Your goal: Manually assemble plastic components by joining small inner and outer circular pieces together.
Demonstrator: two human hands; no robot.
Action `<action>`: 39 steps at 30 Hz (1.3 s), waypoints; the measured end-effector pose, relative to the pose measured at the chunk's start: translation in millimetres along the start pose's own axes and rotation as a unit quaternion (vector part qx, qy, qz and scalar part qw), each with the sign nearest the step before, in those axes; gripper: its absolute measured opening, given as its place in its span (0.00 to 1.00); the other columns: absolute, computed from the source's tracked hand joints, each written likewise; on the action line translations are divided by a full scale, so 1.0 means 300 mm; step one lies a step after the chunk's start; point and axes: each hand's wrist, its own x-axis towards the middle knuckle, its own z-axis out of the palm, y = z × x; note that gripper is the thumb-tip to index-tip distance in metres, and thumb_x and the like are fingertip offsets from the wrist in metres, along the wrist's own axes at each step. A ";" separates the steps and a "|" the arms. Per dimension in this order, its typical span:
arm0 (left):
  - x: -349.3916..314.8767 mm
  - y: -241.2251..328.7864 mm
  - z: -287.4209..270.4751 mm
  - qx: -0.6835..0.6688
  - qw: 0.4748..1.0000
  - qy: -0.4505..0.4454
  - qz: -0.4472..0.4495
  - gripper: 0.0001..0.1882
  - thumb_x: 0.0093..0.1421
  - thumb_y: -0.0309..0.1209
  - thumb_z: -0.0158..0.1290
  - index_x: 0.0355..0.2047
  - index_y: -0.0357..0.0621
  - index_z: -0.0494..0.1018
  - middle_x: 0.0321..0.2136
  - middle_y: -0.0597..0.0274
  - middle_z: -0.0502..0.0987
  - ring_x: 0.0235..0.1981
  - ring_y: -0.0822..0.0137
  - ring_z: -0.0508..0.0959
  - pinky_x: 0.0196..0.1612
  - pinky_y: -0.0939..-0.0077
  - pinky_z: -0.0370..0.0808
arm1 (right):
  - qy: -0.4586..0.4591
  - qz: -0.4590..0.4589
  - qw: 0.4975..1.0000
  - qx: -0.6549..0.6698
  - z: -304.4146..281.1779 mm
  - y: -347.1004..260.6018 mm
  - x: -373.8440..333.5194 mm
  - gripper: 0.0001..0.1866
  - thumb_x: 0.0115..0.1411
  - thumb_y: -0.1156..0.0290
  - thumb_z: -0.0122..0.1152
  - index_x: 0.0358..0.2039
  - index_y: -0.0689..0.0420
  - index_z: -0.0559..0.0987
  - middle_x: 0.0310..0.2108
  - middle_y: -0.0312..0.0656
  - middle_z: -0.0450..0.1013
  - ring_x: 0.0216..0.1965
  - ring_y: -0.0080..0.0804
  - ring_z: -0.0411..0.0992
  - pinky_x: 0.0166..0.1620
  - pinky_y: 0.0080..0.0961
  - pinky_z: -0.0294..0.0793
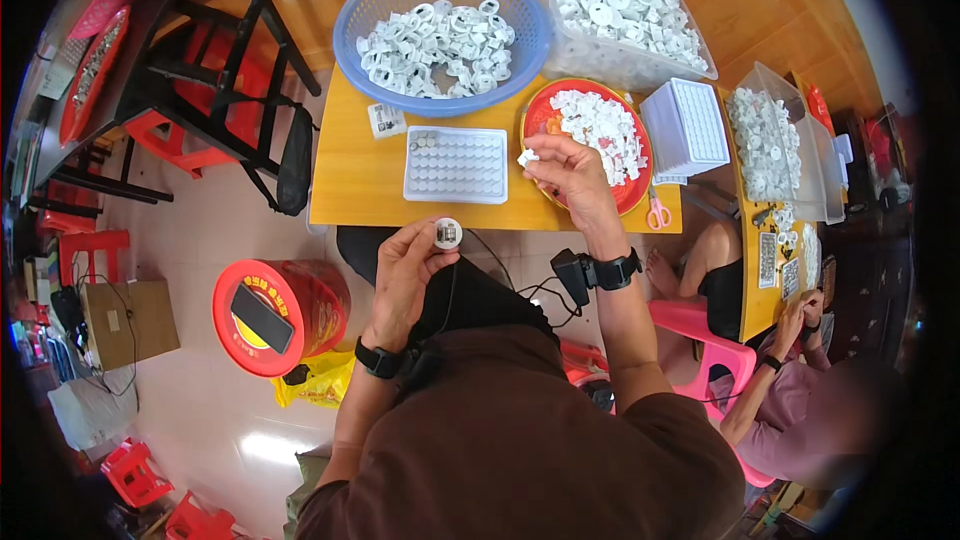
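Observation:
Over my lap at the table's front edge, my left hand is closed around a small round white plastic part with a dark metallic middle, held by thumb and fingers. My right hand pinches a small white plastic piece beside the left edge of the red plate. Many similar small white pieces lie on that plate, partly behind my right hand. Between the hands and the basket sits a white compartment tray, with several round parts in its upper left corner.
A blue basket and a clear bin of white parts stand at the back. Stacked white trays and pink scissors are at right. A phone lies on a red tub. Another person works at the right-hand table.

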 end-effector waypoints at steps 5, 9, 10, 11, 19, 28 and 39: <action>0.015 0.009 -0.004 0.005 1.000 0.010 0.000 0.13 0.62 0.29 0.45 0.43 0.34 0.71 0.33 0.59 0.75 0.32 0.71 0.76 0.36 0.79 0.77 | -0.010 -0.007 0.999 -0.036 0.042 -0.004 -0.001 0.13 0.50 0.78 0.60 0.39 0.60 0.77 0.30 0.37 0.74 0.30 0.20 0.73 0.29 0.12 0.69; 0.023 0.019 0.003 0.007 1.000 0.017 -0.005 0.13 0.62 0.29 0.45 0.42 0.34 0.71 0.33 0.59 0.75 0.32 0.72 0.76 0.36 0.79 0.76 | -0.029 0.001 0.999 -0.016 0.065 -0.005 -0.001 0.12 0.52 0.78 0.59 0.38 0.62 0.76 0.30 0.38 0.74 0.29 0.24 0.75 0.30 0.15 0.72; 0.024 0.019 0.004 0.005 1.000 0.016 -0.005 0.13 0.62 0.30 0.45 0.42 0.34 0.71 0.33 0.59 0.75 0.32 0.72 0.76 0.36 0.79 0.76 | -0.032 0.010 0.999 -0.003 0.069 -0.003 -0.001 0.11 0.52 0.78 0.58 0.38 0.63 0.76 0.30 0.39 0.75 0.29 0.26 0.75 0.30 0.16 0.74; 0.025 0.018 0.004 0.003 1.000 0.015 -0.005 0.13 0.62 0.30 0.45 0.42 0.34 0.71 0.33 0.59 0.75 0.32 0.72 0.76 0.36 0.79 0.76 | -0.034 0.012 0.999 -0.003 0.074 -0.002 -0.002 0.11 0.52 0.78 0.58 0.38 0.63 0.76 0.30 0.39 0.75 0.29 0.26 0.75 0.30 0.16 0.74; 0.020 0.015 0.001 -0.006 1.000 0.027 -0.006 0.13 0.62 0.30 0.46 0.43 0.34 0.71 0.35 0.58 0.75 0.32 0.72 0.76 0.36 0.80 0.76 | -0.061 0.038 0.997 -0.029 0.135 0.010 -0.026 0.10 0.54 0.77 0.56 0.38 0.63 0.76 0.31 0.42 0.75 0.30 0.28 0.76 0.30 0.17 0.75; 0.019 0.018 -0.001 0.008 1.000 0.023 0.011 0.13 0.61 0.30 0.46 0.42 0.35 0.72 0.35 0.59 0.75 0.33 0.74 0.76 0.37 0.82 0.76 | -0.114 0.018 0.991 -0.070 0.202 0.036 -0.067 0.10 0.55 0.76 0.57 0.39 0.62 0.76 0.29 0.38 0.74 0.27 0.20 0.73 0.28 0.15 0.72; 0.011 0.020 -0.002 0.012 0.999 0.030 0.016 0.13 0.62 0.31 0.46 0.42 0.35 0.73 0.35 0.59 0.76 0.32 0.74 0.76 0.36 0.82 0.76 | -0.117 0.045 0.991 -0.037 0.225 0.054 -0.074 0.10 0.56 0.75 0.57 0.38 0.63 0.76 0.29 0.38 0.74 0.28 0.20 0.72 0.30 0.14 0.73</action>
